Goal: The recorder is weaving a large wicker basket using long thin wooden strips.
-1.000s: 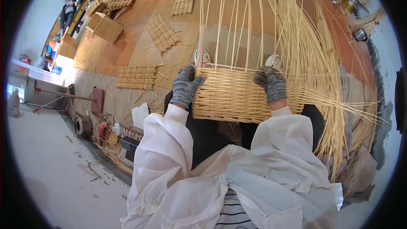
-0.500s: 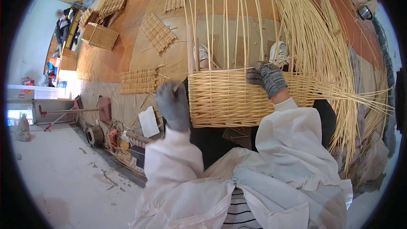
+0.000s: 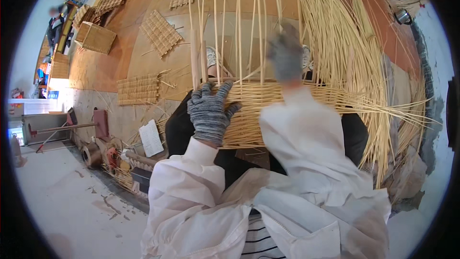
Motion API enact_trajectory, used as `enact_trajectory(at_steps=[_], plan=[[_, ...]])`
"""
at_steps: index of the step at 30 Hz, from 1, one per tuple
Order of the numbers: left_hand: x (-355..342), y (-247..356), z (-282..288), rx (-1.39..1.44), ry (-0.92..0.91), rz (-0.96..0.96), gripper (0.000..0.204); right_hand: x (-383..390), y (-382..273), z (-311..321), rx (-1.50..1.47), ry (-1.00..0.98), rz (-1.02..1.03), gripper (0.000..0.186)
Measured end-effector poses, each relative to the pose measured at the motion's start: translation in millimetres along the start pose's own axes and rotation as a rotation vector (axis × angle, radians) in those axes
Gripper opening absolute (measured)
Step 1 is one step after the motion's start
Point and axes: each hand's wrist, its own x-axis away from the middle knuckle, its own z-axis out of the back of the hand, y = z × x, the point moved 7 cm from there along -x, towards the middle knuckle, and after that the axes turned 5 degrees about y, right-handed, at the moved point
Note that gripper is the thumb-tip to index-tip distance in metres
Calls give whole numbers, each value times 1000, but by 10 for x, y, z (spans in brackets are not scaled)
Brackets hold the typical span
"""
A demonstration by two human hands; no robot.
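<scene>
A half-woven wicker basket (image 3: 247,115) rests across my legs, with pale upright stakes (image 3: 238,38) rising from its far edge. My left hand (image 3: 211,112), in a grey knitted glove, lies on the left part of the weave, fingers spread toward the upper edge. Above the weave, among the stakes at right, my gloved right hand (image 3: 285,52) is raised and smeared by motion, its fingers unclear. Loose weaving canes (image 3: 393,112) stick out to the right of the basket.
A large heap of long canes (image 3: 347,43) covers the right side. Woven mats (image 3: 160,33) and a box-shaped basket (image 3: 96,38) lie farther off. A broom (image 3: 100,124), white sheet (image 3: 151,138) and tools are at left. A person (image 3: 54,29) is at upper left; a metal kettle (image 3: 403,16) is upper right.
My left hand has come back onto the weave, farther in from the basket's corner. My right hand has left the upper edge and moved upward among the stakes.
</scene>
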Motion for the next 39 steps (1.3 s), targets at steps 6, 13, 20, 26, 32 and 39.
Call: enact_trajectory(at_steps=[6, 13, 20, 26, 32, 39], plan=[[-197, 816, 110, 191, 252, -356, 51, 314, -62, 563, 497, 19, 366, 27], [-236, 824, -259, 83, -156, -193, 43, 300, 223, 844, -74, 74, -234, 48], [355, -887, -34, 1120, 566, 537, 21, 1054, -411, 767, 200, -8, 132, 37], [-298, -1327, -556, 1079, 49, -160, 26, 1511, -1132, -1625, 648, -340, 744, 32], [-342, -834, -447, 1539, -579, 223, 29, 985, -502, -530, -284, -175, 103, 18], [-378, -682, -539, 1101, -39, 599, 23, -138, -329, -1152, 592, -206, 423, 30]])
